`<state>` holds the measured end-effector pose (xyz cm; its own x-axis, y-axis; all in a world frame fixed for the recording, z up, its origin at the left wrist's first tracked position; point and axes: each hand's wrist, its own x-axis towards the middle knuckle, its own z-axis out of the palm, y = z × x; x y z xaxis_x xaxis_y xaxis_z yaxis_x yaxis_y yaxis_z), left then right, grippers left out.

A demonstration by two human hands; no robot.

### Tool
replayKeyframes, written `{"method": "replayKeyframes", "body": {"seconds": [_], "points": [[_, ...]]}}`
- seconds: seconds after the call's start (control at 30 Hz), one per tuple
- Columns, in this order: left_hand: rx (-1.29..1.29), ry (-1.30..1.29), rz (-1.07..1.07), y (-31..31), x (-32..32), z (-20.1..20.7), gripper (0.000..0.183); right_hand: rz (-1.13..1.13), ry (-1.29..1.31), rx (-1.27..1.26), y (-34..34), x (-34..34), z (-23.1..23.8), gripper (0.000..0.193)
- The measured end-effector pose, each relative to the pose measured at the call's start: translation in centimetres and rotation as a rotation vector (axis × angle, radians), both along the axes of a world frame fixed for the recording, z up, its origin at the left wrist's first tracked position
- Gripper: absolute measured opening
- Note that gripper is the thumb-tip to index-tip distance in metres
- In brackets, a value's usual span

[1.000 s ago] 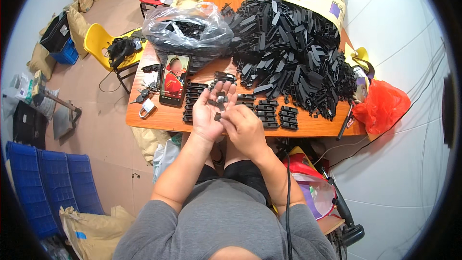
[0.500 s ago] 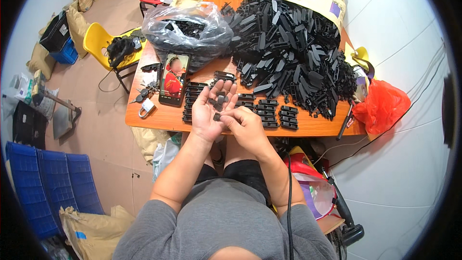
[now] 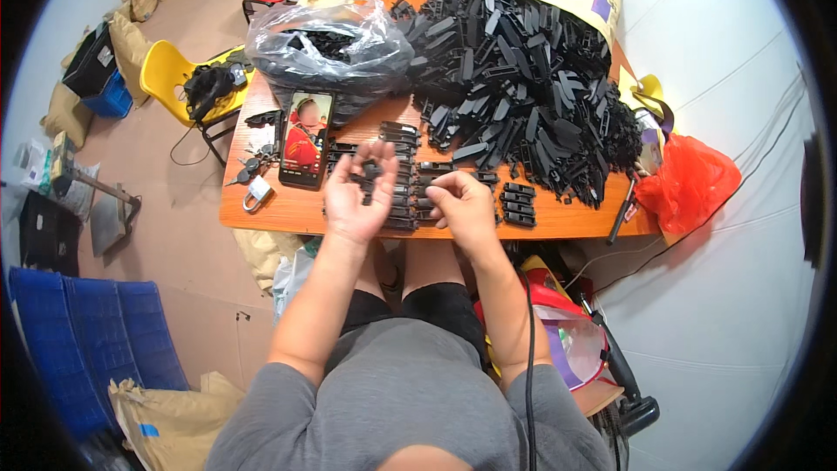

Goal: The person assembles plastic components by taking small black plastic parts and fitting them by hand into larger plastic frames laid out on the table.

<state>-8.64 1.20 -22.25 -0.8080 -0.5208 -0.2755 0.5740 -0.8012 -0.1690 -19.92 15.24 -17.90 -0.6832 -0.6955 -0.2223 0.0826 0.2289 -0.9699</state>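
The left hand lay open, palm up, cradling small black clips; the right hand pinched one black piece above the counter.

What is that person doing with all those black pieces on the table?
A person sits at an orange table sorting small black plastic parts. The left hand is open, palm up, cradling a few small black pieces. The right hand pinches another small piece at its fingertips beside neat rows of finished parts. A huge pile of black parts fills the far side, with a phone and a padlock at the left.
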Motion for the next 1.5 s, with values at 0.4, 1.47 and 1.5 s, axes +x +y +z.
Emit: {"method": "replayKeyframes", "body": {"seconds": [0.4,1.47,1.5], "points": [[0.025,0.045,0.013,-0.5,1.2,-1.3,0.034,0.241,0.355,0.465,0.1,-2.2,-5.5,0.015],[-0.119,-0.003,-0.041,-0.4,-0.1,-2.6,0.044,0.298,0.784,0.034,-5.6,1.8,0.6,0.014],[-0.077,0.016,-0.045,-0.8,0.0,-2.7,0.043,0.264,0.687,0.025,-5.8,1.5,0.4,0.013]]}}
